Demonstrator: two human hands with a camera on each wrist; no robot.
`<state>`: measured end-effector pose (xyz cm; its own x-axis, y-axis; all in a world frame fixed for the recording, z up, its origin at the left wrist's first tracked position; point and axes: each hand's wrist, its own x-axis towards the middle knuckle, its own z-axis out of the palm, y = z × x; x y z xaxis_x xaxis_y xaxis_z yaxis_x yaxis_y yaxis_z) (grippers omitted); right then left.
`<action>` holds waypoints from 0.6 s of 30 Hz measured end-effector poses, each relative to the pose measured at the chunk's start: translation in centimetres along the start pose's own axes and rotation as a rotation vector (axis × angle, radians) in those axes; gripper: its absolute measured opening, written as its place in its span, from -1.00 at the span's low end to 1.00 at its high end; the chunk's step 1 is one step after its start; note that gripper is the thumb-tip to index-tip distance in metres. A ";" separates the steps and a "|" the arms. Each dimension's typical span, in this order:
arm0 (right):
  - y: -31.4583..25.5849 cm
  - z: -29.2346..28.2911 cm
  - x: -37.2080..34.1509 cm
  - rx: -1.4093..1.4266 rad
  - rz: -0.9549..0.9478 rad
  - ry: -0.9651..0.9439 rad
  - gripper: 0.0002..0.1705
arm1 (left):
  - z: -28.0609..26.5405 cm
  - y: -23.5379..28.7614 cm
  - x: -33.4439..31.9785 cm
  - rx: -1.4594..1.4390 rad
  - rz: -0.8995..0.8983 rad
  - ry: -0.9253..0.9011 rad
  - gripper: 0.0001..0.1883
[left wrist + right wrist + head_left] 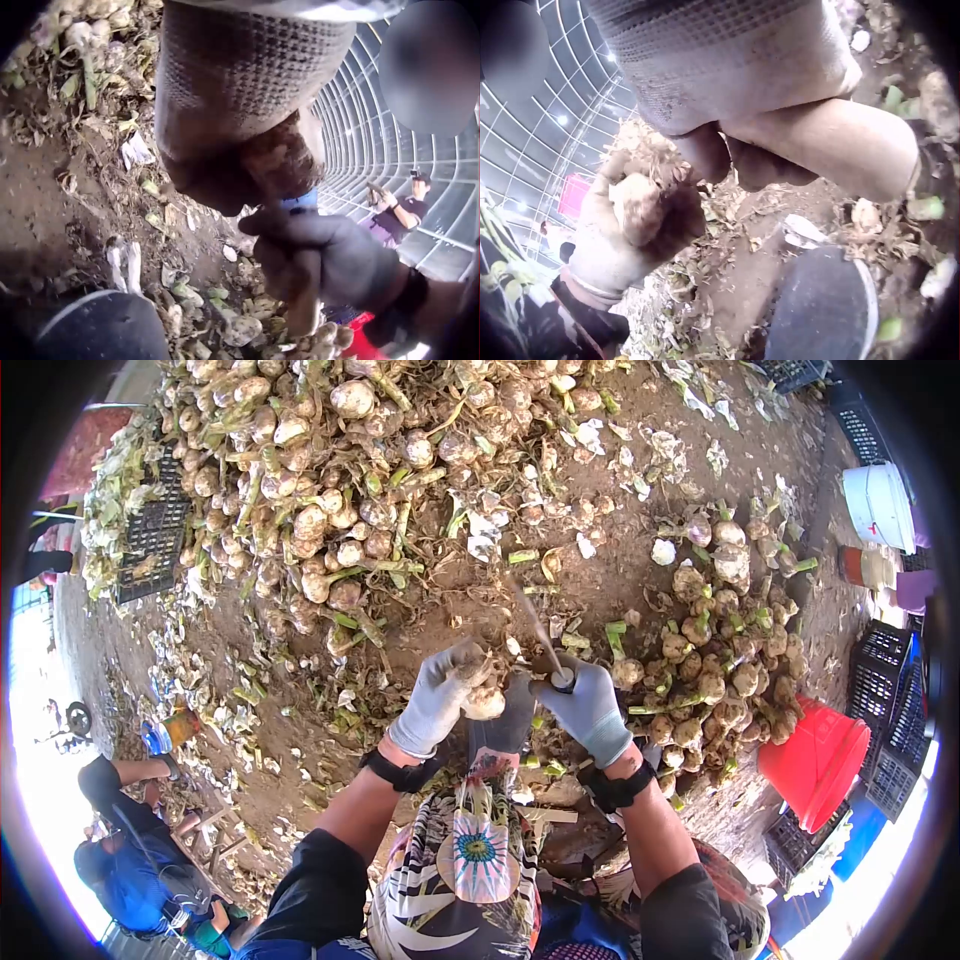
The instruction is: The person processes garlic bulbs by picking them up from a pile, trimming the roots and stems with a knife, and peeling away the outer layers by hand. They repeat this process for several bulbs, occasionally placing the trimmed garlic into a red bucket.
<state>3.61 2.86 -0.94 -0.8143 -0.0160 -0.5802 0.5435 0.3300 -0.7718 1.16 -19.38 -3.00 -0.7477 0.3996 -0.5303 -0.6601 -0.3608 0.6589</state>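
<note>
My gloved left hand [430, 700] grips a garlic bulb [484, 703] with dry roots and dirt on it, in front of my body. In the right wrist view the pale bulb shows between the fingers and thumb of that hand. My gloved right hand [588, 712], close beside it, holds a knife [538, 622] by its wooden handle [832, 142]. The thin blade points away from me, up over the ground in the head view. Fingers are wrapped round the handle, whose rounded end sticks out of the fist. Below the hands is a dark shoe [821, 307].
A large heap of garlic with stalks [310, 510] lies at the upper left, a smaller pile [710, 660] at right. Beyond stand a red bucket [815, 760], a white bucket [878, 510] and black crates [885, 660]. Another person [130, 880] sits at lower left.
</note>
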 end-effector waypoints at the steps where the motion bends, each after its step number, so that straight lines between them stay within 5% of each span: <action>1: -0.9 0.2 0.0 0.012 -0.017 -0.031 -0.63 | 1.0 0.6 -0.1 0.090 0.076 0.055 -0.78; 4: 0.0 0.7 0.9 -0.223 -0.108 -0.115 -0.64 | 2.4 3.9 -0.9 0.460 0.130 -0.062 -0.73; 5: 0.4 0.3 0.9 -0.316 0.043 -0.161 -0.56 | 2.8 5.2 -0.4 0.764 0.399 -0.139 -0.72; 6: 5.1 0.4 1.5 -0.573 0.062 -0.221 -0.47 | 3.0 6.1 -0.1 0.769 0.410 -0.134 -0.72; 8: 5.9 0.4 -0.2 -0.509 0.326 -0.244 -0.49 | 3.2 7.1 -0.2 0.771 0.545 -0.251 -0.75; 9: 6.4 1.2 -1.5 -0.207 0.288 -0.200 -0.53 | 3.6 7.2 -0.1 0.671 0.341 -0.236 -0.87; 10: 7.0 2.2 -2.6 0.099 0.246 -0.147 -0.57 | 4.8 6.3 0.4 0.744 0.354 -0.297 -0.93; 12: 8.4 4.4 -2.3 -0.035 0.131 -0.210 -0.57 | 9.2 3.3 1.4 0.903 0.509 -0.534 -0.73; 13: 6.9 5.1 -2.2 0.296 0.128 -0.182 -0.51 | 12.4 3.3 1.4 0.664 0.616 -0.747 -0.62; 14: 5.3 5.6 -2.6 0.626 0.138 -0.152 -0.43 | 12.0 -1.4 2.6 0.750 1.058 -0.649 -0.58; 16: 3.3 6.2 -3.1 1.293 0.173 -0.062 -0.22 | 11.2 3.6 2.5 0.804 0.675 -0.370 -0.60; 17: 4.0 4.9 -2.6 0.790 0.304 -0.095 -0.54 | 8.8 4.8 2.4 0.938 0.602 -0.093 -0.67; 18: 5.0 3.2 -2.1 0.280 0.412 -0.118 -0.85 | 5.9 5.4 2.6 1.340 0.767 0.204 -0.74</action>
<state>8.67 1.57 -4.46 -0.5011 -0.0494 -0.8640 0.8615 0.0664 -0.5034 -3.92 -15.32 2.38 -0.9340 0.3211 0.1566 0.3316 0.6158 0.7147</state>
